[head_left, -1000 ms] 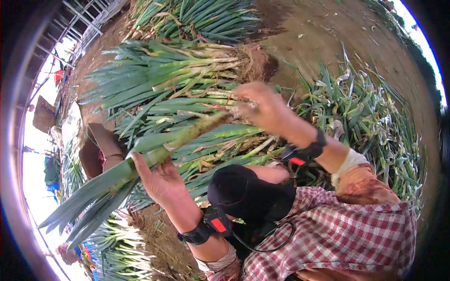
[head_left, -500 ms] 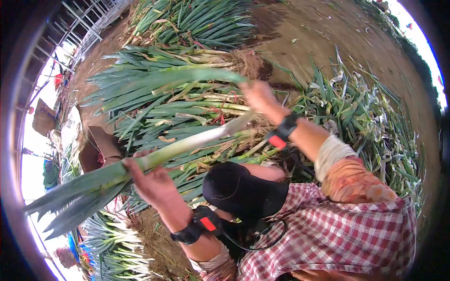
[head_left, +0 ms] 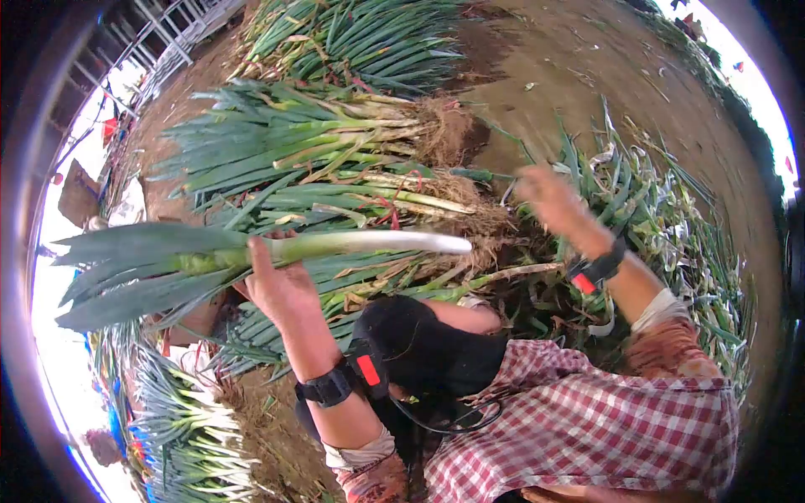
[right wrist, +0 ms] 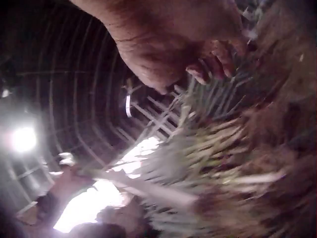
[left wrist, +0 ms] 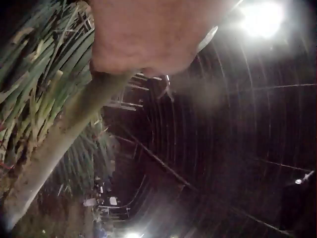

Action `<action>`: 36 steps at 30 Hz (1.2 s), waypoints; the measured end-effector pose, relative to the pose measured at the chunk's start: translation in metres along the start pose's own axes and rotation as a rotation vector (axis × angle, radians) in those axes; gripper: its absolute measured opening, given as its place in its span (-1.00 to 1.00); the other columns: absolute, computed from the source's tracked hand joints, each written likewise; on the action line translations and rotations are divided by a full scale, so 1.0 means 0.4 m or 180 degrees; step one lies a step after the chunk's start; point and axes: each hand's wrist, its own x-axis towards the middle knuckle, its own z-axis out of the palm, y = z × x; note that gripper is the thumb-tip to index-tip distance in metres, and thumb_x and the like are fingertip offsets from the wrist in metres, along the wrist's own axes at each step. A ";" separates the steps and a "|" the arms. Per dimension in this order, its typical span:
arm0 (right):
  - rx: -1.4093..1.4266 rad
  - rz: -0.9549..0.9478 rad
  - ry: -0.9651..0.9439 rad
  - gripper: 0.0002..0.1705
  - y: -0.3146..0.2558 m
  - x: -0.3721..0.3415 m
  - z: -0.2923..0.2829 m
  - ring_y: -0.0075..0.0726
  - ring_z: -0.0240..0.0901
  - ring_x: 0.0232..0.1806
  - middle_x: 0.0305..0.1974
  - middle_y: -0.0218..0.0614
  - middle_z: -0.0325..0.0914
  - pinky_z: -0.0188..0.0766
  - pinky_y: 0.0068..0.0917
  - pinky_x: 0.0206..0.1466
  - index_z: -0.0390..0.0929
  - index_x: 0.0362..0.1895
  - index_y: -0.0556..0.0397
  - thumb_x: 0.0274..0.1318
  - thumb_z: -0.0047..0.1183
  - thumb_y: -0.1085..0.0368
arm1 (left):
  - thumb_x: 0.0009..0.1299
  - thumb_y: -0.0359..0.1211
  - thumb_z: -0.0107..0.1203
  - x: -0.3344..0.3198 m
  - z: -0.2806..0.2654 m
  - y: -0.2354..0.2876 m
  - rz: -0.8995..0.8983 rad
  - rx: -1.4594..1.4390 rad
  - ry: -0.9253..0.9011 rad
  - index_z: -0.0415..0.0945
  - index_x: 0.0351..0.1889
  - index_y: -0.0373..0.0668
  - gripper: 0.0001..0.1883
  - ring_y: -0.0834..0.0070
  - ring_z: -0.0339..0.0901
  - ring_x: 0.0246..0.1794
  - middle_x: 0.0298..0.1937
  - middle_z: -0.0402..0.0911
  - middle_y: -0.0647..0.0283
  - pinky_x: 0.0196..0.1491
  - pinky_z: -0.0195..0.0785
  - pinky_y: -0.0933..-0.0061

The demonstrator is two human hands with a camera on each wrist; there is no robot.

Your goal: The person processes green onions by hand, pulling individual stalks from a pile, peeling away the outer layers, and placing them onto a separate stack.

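The left hand (head_left: 283,289) grips a long green onion (head_left: 377,242) around its green part, leaves fanning to the left and the smooth white end pointing right. In the left wrist view, the hand (left wrist: 143,39) covers the upper part of the stalk (left wrist: 64,134). Off to the right of the white end, apart from it, the right hand (head_left: 558,205) is blurred. Seen in the right wrist view, that hand (right wrist: 173,42) has loosely bent fingers with nothing visible in them; the held stalk (right wrist: 153,191) shows below.
Bundled onions with roots (head_left: 335,126) lie on the soil behind the hands. A heap of stripped leaves (head_left: 671,226) spreads at the right. White-stemmed onions (head_left: 201,427) lie at lower left. A person's head in a black cap (head_left: 419,339) is between the arms.
The onion's dirty outer layer came away in the right hand, exposing a clean white end. The right hand then moved farther right, and the long leaf it held no longer shows clearly.
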 end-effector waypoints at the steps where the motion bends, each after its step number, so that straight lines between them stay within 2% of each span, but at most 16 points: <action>1: -0.0178 -0.0602 -0.0485 -0.48 -0.114 -0.021 -0.003 -0.02 0.26 0.00 -0.06 -0.01 0.32 0.19 -0.27 0.05 0.28 0.00 0.12 0.00 -0.01 0.09 | 0.23 -0.36 0.06 -0.008 0.017 -0.023 -0.0014 -0.0003 -0.0055 0.27 -0.17 -0.25 -0.72 0.38 0.39 -0.30 -0.30 0.41 0.22 -0.17 0.32 0.28; 3: 0.0326 -0.1297 -0.0528 -0.43 -0.144 -0.076 0.096 0.05 0.20 0.04 -0.03 -0.01 0.29 0.13 -0.22 0.09 0.22 0.06 0.07 -0.02 0.01 0.10 | 0.22 -0.42 0.06 -0.023 0.039 -0.054 -0.0097 0.0020 -0.0022 0.26 -0.13 -0.26 -0.70 0.37 0.38 -0.28 -0.24 0.39 0.18 -0.18 0.33 0.25; 5: 0.0224 -0.1170 -0.0529 -0.31 -0.135 -0.106 0.154 0.19 0.12 0.07 0.05 0.05 0.18 0.10 -0.14 0.10 0.12 0.12 0.09 -0.05 0.02 0.02 | 0.21 -0.45 0.05 -0.017 0.043 -0.066 -0.0206 -0.0072 -0.0309 0.25 -0.10 -0.28 -0.68 0.33 0.40 -0.22 -0.22 0.39 0.14 -0.17 0.34 0.21; 6: 0.0011 -0.1311 -0.0063 -0.35 -0.114 -0.113 0.185 0.13 0.27 -0.05 -0.08 0.05 0.31 0.24 -0.15 -0.04 0.15 0.08 0.11 -0.06 0.03 0.05 | 0.21 -0.44 0.04 -0.023 0.060 -0.068 -0.0318 -0.0066 -0.0257 0.24 -0.09 -0.27 -0.67 0.30 0.41 -0.18 -0.19 0.39 0.13 -0.17 0.35 0.21; 9: 0.0592 -0.0802 -0.0382 -0.42 -0.083 -0.161 0.190 0.08 0.40 -0.25 -0.27 0.00 0.42 0.35 -0.18 -0.28 0.20 0.01 0.09 -0.06 0.05 0.09 | 0.22 -0.44 0.02 -0.053 0.092 -0.080 -0.0531 -0.0038 -0.0145 0.22 -0.05 -0.27 -0.65 0.24 0.42 -0.11 -0.14 0.40 0.10 -0.16 0.37 0.21; 10: 0.0641 -0.1058 -0.0022 -0.52 -0.081 -0.179 0.181 0.07 0.43 -0.45 -0.45 -0.06 0.45 0.35 -0.20 -0.48 0.25 -0.09 0.09 -0.05 0.05 0.11 | 0.23 -0.42 0.00 -0.068 0.098 -0.089 -0.0671 0.0014 -0.0134 0.21 -0.03 -0.25 -0.64 0.24 0.43 -0.11 -0.14 0.40 0.09 -0.17 0.37 0.22; 15: 0.0886 -0.0537 -0.0502 -0.55 -0.095 -0.247 0.140 0.14 0.41 -0.37 -0.40 0.04 0.43 0.33 -0.23 -0.40 0.31 -0.14 0.20 -0.08 0.09 0.20 | 0.20 -0.42 -0.02 -0.085 0.085 -0.147 -0.0883 0.0075 -0.0444 0.21 -0.01 -0.22 -0.62 0.18 0.43 -0.09 -0.12 0.40 0.07 -0.17 0.37 0.23; 22: 0.0908 -0.0582 -0.0064 -0.63 -0.076 -0.277 0.142 0.14 0.40 -0.45 -0.50 0.03 0.43 0.32 -0.22 -0.48 0.31 -0.23 0.15 -0.06 0.09 0.19 | 0.11 -0.54 -0.21 -0.076 0.098 -0.162 -0.1360 0.0095 -0.0127 0.21 -0.08 -0.43 -0.64 0.07 0.43 -0.11 -0.11 0.39 0.00 -0.14 0.36 0.18; 25: 0.0992 -0.0662 -0.0122 -0.66 -0.063 -0.283 0.146 -0.01 0.41 -0.55 -0.55 -0.04 0.40 0.28 -0.31 -0.53 0.34 -0.31 0.17 -0.04 0.08 0.17 | 0.12 -0.53 -0.20 -0.089 0.106 -0.176 -0.1229 0.0345 -0.0059 0.21 -0.07 -0.43 -0.63 0.08 0.43 -0.13 -0.13 0.41 0.02 -0.14 0.36 0.20; 27: 0.1376 -0.0138 -0.0776 -0.70 -0.061 -0.281 0.132 -0.38 0.31 -0.65 -0.61 -0.24 0.39 0.22 -0.46 -0.57 0.37 -0.37 0.17 0.02 0.03 0.16 | 0.13 -0.54 -0.21 -0.093 0.102 -0.185 -0.1011 0.0484 -0.0007 0.24 -0.09 -0.44 -0.65 0.09 0.44 -0.15 -0.15 0.42 0.02 -0.14 0.38 0.20; 29: 0.2073 0.0184 -0.1004 -0.70 -0.067 -0.286 0.119 -0.50 0.24 -0.64 -0.62 -0.34 0.36 0.19 -0.52 -0.57 0.38 -0.39 0.18 0.06 -0.02 0.15 | 0.12 -0.64 -0.21 -0.080 0.105 -0.203 -0.1991 -0.0390 0.0088 0.27 -0.14 -0.43 -0.70 0.18 0.48 -0.23 -0.22 0.45 0.05 -0.21 0.45 0.22; 30: 0.2763 0.0503 -0.1250 -0.68 -0.072 -0.287 0.109 -0.62 0.17 -0.64 -0.64 -0.43 0.33 0.16 -0.58 -0.58 0.39 -0.42 0.18 0.09 -0.06 0.13 | 0.12 -0.64 -0.21 -0.086 0.111 -0.216 -0.2002 -0.0394 0.0066 0.27 -0.14 -0.43 -0.70 0.18 0.48 -0.23 -0.22 0.45 0.05 -0.21 0.45 0.22; 31: 0.2758 0.0506 -0.1220 -0.68 -0.079 -0.283 0.095 -0.62 0.17 -0.64 -0.64 -0.43 0.33 0.16 -0.58 -0.58 0.39 -0.42 0.18 0.09 -0.06 0.13 | 0.15 -0.59 -0.21 -0.099 0.118 -0.236 -0.2252 -0.0077 -0.0087 0.29 -0.14 -0.39 -0.72 0.20 0.48 -0.24 -0.23 0.46 0.06 -0.21 0.44 0.23; 33: 0.3407 0.1371 -0.1540 -0.61 -0.108 -0.271 0.056 -0.56 0.30 -0.43 -0.42 -0.36 0.41 0.29 -0.58 -0.37 0.38 -0.14 0.19 0.11 -0.07 0.11 | 0.22 -0.51 -0.22 -0.144 0.134 -0.277 -0.2747 0.0576 -0.0388 0.34 -0.16 -0.33 -0.76 0.23 0.48 -0.26 -0.24 0.48 0.08 -0.21 0.42 0.25; 35: 0.3416 0.1395 -0.1308 -0.60 -0.122 -0.232 0.031 -0.55 0.27 -0.57 -0.52 -0.34 0.38 0.27 -0.59 -0.50 0.37 -0.23 0.18 0.12 -0.11 0.05 | 0.21 -0.47 -0.13 -0.190 0.056 -0.384 -0.3473 0.1311 -0.1829 0.36 -0.15 -0.22 -0.76 0.29 0.45 -0.23 -0.22 0.47 0.17 -0.15 0.37 0.32; 36: 0.3916 0.1020 -0.1504 -0.58 -0.115 -0.208 0.019 -0.58 0.20 -0.67 -0.60 -0.39 0.34 0.17 -0.61 -0.61 0.36 -0.31 0.17 0.13 -0.15 0.01 | 0.22 -0.43 -0.10 -0.250 0.048 -0.393 -0.3304 0.1551 -0.2604 0.36 -0.14 -0.18 -0.76 0.34 0.44 -0.23 -0.21 0.46 0.22 -0.15 0.34 0.39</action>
